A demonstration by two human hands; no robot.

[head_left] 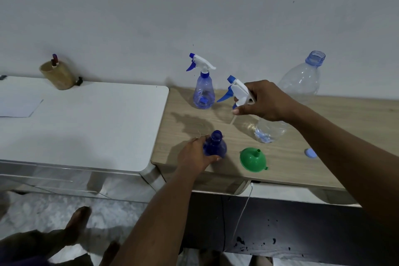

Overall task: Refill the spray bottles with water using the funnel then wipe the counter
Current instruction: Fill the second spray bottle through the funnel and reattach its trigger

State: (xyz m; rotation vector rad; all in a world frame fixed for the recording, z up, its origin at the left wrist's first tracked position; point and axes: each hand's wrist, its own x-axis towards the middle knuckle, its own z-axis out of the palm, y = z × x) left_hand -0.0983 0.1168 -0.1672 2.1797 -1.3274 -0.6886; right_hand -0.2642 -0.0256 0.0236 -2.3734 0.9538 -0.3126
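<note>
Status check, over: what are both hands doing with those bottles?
Left hand steadies open blue spray bottle. Right hand holds removed trigger sprayer aloft. Green funnel lies unused, spout up. Nothing blocking.

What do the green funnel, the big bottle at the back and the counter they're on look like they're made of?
Green funnel: looks like molded plastic, opaque, with a slight sheen on its cone.
Big bottle: thin clear plastic, blue-tinted at the neck; the wall shows through it.
Counter: light wood-grain surface, matte, probably laminate rather than solid wood, though that cannot be told for sure.
</note>
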